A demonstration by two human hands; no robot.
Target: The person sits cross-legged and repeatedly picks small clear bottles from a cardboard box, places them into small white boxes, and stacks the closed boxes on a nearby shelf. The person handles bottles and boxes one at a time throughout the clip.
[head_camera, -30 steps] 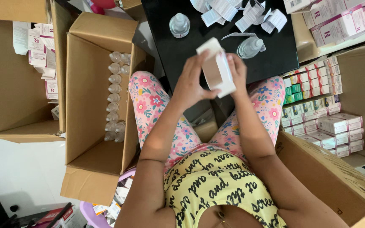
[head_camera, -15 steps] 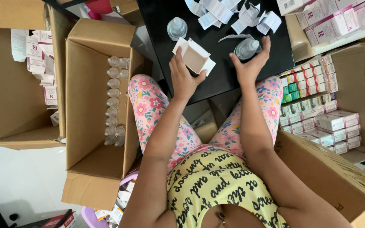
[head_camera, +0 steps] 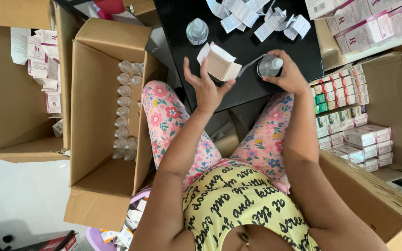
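Observation:
My left hand holds a small white carton with its top flaps open, just above the near edge of a black table. My right hand grips a small clear bottle with a white cap that rests on the table, beside a folded paper slip. A second clear bottle stands upright further back. Several folded white leaflets lie at the far side of the table.
An open cardboard box at my left holds a row of clear bottles. Another box further left holds flat cartons. At right, a box holds stacked packed cartons; more cartons sit above.
The carton moved from both hands into my left hand alone and its flaps opened. My right hand moved right and closed on the bottle on the table.

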